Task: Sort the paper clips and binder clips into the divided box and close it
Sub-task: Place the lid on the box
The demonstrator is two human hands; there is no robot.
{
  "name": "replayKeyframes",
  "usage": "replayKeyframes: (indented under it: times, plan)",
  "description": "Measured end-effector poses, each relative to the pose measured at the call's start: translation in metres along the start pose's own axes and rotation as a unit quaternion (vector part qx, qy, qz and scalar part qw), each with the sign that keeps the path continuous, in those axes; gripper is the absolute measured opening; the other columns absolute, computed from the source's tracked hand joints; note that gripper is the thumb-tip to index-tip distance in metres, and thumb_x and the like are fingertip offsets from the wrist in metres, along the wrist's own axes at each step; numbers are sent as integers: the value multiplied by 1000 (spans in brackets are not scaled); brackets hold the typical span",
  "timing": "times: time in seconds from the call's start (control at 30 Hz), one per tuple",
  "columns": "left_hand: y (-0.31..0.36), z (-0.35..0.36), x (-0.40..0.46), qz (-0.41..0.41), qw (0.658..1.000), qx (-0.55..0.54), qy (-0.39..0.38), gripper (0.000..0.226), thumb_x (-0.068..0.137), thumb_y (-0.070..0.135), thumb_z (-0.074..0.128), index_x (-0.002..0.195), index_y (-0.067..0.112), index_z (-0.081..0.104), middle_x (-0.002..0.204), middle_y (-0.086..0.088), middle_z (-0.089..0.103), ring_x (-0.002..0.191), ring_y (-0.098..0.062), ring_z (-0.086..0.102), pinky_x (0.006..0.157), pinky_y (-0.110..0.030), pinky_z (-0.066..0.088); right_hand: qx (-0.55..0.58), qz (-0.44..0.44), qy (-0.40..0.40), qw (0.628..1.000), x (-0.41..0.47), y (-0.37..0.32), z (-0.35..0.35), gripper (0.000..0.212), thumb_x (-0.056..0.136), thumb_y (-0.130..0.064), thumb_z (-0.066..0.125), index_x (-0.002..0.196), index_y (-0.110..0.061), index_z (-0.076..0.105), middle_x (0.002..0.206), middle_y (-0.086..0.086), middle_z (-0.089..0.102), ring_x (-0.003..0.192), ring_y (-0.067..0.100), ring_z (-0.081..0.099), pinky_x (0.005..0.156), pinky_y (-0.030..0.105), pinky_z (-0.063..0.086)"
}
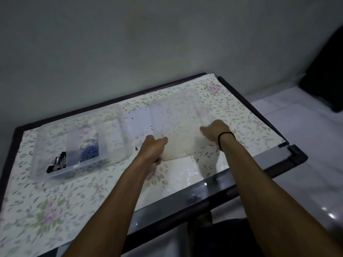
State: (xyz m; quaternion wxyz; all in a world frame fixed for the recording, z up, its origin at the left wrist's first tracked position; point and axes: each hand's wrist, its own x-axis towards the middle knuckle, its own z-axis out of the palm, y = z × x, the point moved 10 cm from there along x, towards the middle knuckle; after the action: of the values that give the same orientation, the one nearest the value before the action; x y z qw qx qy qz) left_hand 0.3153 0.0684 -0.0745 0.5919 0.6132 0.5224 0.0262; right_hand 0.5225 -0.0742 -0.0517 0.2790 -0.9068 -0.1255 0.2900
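A clear divided box (39, 164) stands open at the left of the table. Black binder clips (57, 162) fill its near-left compartment and blue paper clips (89, 149) lie in its right one. In the middle of the table, a translucent plastic lid (178, 123) is blurred by motion and tilted up off the surface. My left hand (154, 147) grips the lid's near-left edge. My right hand (216, 132), with a black band at the wrist, holds its right edge. How the fingers lie under the lid is hidden.
The table (295, 154) has a dark frame, a glass top and a floral sheet (55, 206). A white paper (138, 117) with a few dark specks lies left of the lid. A grey wall rises behind; white floor and a dark object (326, 80) are at right.
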Motion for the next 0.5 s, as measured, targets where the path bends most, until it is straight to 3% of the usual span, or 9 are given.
replayKeyframes:
  times: [0.07,0.17,0.27,0.33,0.4,0.5]
  plan:
    - [-2,-1,-4,-32,996,-75,-28,46,93,47,60,125,13,59,117,-12,66,87,-25,64,81,-39,57,128,-41,62,989,-8,-21,-23,23,92,-24,54,94,-5,67,94,9,69,85,29,65,72,35,54]
    - [12,3,-15,-30,979,-191,-72,51,89,59,62,115,16,61,111,-9,64,92,-27,65,91,-45,57,193,-166,139,957,-40,-63,-56,24,98,-28,44,96,-13,63,89,0,72,83,20,69,72,32,54]
    - [33,-22,-24,17,956,-288,-49,48,93,61,54,119,21,60,118,-7,64,105,-28,64,92,-49,54,252,-267,109,924,-73,-93,-60,27,103,-34,41,100,-16,60,88,-3,72,75,12,70,65,24,50]
    - [40,-46,-26,37,943,-330,-31,55,93,63,51,129,23,58,125,-8,65,113,-29,64,90,-49,54,262,-307,80,911,-90,-104,-55,29,104,-37,40,100,-16,61,88,-1,72,73,12,68,63,28,50]
    - [42,-72,-27,48,931,-362,-13,61,92,66,50,132,21,58,126,-8,67,118,-29,63,92,-50,53,238,-347,77,904,-102,-114,-52,28,104,-37,41,100,-20,63,89,-3,73,76,12,69,67,33,54]
    - [39,-106,-31,51,890,-452,-31,86,84,76,50,140,10,52,139,-15,58,126,-37,56,98,-64,47,201,-418,63,884,-125,-134,-43,23,103,-35,47,106,-24,68,94,-10,75,89,6,69,79,28,55]
